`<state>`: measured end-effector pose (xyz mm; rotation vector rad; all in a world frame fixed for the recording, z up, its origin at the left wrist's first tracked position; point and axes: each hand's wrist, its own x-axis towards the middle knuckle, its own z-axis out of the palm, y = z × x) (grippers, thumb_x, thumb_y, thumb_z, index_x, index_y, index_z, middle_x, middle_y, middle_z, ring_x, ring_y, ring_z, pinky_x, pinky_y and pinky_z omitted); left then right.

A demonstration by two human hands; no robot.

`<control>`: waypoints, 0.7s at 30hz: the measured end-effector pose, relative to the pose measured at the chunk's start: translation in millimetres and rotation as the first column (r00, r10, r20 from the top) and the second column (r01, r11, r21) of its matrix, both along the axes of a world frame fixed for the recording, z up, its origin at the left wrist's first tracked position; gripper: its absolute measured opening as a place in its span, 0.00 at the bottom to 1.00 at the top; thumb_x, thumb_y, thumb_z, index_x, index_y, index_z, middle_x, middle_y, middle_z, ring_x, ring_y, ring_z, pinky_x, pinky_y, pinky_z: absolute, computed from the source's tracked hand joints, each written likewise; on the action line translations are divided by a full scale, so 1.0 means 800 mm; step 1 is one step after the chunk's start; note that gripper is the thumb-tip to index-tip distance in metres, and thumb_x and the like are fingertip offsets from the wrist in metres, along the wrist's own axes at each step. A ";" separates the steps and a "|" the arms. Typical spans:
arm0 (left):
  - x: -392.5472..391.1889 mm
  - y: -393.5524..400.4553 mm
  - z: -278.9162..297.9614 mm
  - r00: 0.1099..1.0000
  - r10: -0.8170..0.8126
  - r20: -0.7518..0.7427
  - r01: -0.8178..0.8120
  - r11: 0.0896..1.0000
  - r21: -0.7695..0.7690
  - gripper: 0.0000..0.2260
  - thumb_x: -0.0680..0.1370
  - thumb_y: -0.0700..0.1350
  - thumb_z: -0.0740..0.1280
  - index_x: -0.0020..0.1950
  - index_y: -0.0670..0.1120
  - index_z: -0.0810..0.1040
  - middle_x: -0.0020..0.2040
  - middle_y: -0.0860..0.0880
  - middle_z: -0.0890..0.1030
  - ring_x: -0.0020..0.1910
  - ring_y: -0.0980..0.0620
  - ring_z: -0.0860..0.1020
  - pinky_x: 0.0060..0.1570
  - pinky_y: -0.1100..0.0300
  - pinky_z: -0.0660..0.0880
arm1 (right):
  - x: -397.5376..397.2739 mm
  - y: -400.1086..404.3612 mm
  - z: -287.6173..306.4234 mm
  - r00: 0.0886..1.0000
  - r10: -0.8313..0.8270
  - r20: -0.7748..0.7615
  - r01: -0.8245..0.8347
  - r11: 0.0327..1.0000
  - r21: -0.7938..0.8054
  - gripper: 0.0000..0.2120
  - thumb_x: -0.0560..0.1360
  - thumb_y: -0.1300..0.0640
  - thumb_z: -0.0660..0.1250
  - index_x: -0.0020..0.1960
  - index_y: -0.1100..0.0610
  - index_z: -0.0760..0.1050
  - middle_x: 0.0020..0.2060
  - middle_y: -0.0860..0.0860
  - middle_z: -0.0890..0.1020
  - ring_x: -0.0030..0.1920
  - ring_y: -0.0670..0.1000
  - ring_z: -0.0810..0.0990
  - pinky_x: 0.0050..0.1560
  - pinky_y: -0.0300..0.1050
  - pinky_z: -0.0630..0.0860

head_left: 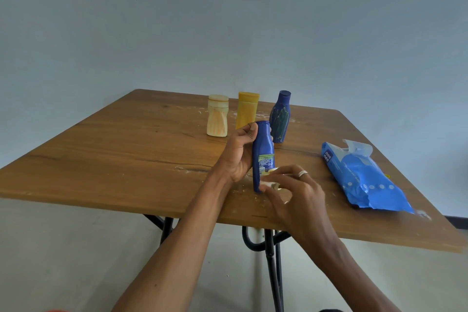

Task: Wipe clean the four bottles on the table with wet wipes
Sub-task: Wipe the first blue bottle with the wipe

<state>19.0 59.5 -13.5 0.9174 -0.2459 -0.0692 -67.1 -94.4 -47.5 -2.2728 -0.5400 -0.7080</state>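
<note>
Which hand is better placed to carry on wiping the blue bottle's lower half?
Right. The right hand already pinches the wet wipe against the base of the blue bottle, while the left hand grips its upper body to steady it.

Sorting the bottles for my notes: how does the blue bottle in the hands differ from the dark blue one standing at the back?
The held blue bottle is gripped by the left hand; the dark blue bottle stands alone, untouched. The held one is plain with a small label; the other carries a green leaf design. Both are blue and capped.
</note>
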 end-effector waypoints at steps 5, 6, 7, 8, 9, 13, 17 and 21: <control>-0.001 0.002 0.000 1.000 0.012 -0.002 -0.012 0.999 0.032 0.11 0.80 0.46 0.62 0.55 0.40 0.78 0.41 0.45 0.84 0.40 0.49 0.82 0.46 0.54 0.79 | 0.005 -0.005 -0.001 0.996 -0.048 -0.081 0.055 0.994 0.090 0.10 0.71 0.53 0.75 0.53 0.48 0.83 0.52 0.45 0.78 0.51 0.45 0.80 0.39 0.32 0.74; 0.000 0.002 0.000 1.000 0.009 0.000 -0.009 0.999 0.035 0.13 0.78 0.47 0.63 0.55 0.39 0.78 0.41 0.45 0.84 0.40 0.49 0.82 0.46 0.54 0.79 | 0.001 -0.001 -0.004 0.998 -0.034 -0.059 0.037 0.998 0.046 0.10 0.71 0.55 0.76 0.52 0.48 0.84 0.52 0.45 0.78 0.51 0.45 0.79 0.40 0.31 0.73; 0.000 0.002 0.000 1.000 0.006 -0.001 -0.006 0.999 0.036 0.14 0.76 0.47 0.64 0.55 0.39 0.78 0.41 0.45 0.84 0.40 0.49 0.82 0.46 0.55 0.79 | -0.003 0.003 -0.007 0.999 -0.011 -0.037 0.011 1.000 -0.001 0.11 0.71 0.57 0.77 0.53 0.48 0.84 0.52 0.45 0.78 0.52 0.44 0.78 0.40 0.29 0.71; 0.001 0.002 -0.001 1.000 0.002 -0.002 -0.002 0.999 0.036 0.14 0.76 0.47 0.64 0.55 0.39 0.78 0.42 0.45 0.84 0.40 0.49 0.82 0.46 0.55 0.79 | -0.006 0.005 -0.008 1.000 0.010 -0.019 -0.011 0.999 -0.037 0.12 0.70 0.58 0.77 0.53 0.49 0.84 0.52 0.46 0.78 0.52 0.43 0.77 0.41 0.27 0.70; 0.000 0.002 -0.001 1.000 -0.002 -0.003 0.002 0.999 0.033 0.13 0.77 0.47 0.64 0.55 0.39 0.78 0.42 0.45 0.84 0.40 0.49 0.82 0.47 0.54 0.79 | -0.006 0.005 -0.007 1.000 0.020 -0.013 -0.020 0.999 -0.037 0.12 0.71 0.57 0.77 0.52 0.48 0.84 0.52 0.45 0.78 0.52 0.43 0.77 0.41 0.26 0.70; -0.002 0.000 0.000 1.000 -0.019 0.009 0.018 0.998 0.054 0.11 0.82 0.44 0.60 0.54 0.38 0.78 0.41 0.45 0.83 0.38 0.49 0.82 0.41 0.56 0.81 | 0.018 -0.006 0.011 0.985 -0.060 -0.162 0.106 0.952 0.288 0.10 0.73 0.53 0.74 0.53 0.44 0.81 0.51 0.45 0.82 0.45 0.38 0.81 0.40 0.31 0.78; -0.004 -0.003 0.000 1.000 -0.020 0.011 0.019 0.997 0.076 0.10 0.82 0.43 0.59 0.54 0.39 0.78 0.41 0.46 0.84 0.38 0.50 0.82 0.41 0.57 0.81 | 0.039 0.002 0.031 0.982 -0.056 -0.181 0.128 0.900 0.416 0.09 0.75 0.52 0.72 0.54 0.47 0.82 0.49 0.43 0.84 0.46 0.41 0.83 0.41 0.33 0.80; -0.001 0.001 -0.001 0.998 -0.046 0.034 0.045 0.998 0.034 0.13 0.79 0.46 0.62 0.58 0.38 0.75 0.46 0.43 0.82 0.42 0.48 0.82 0.46 0.54 0.80 | 0.045 0.022 0.048 0.998 -0.042 -0.048 0.059 0.905 0.422 0.10 0.76 0.53 0.71 0.57 0.50 0.83 0.52 0.46 0.83 0.48 0.43 0.82 0.42 0.31 0.79</control>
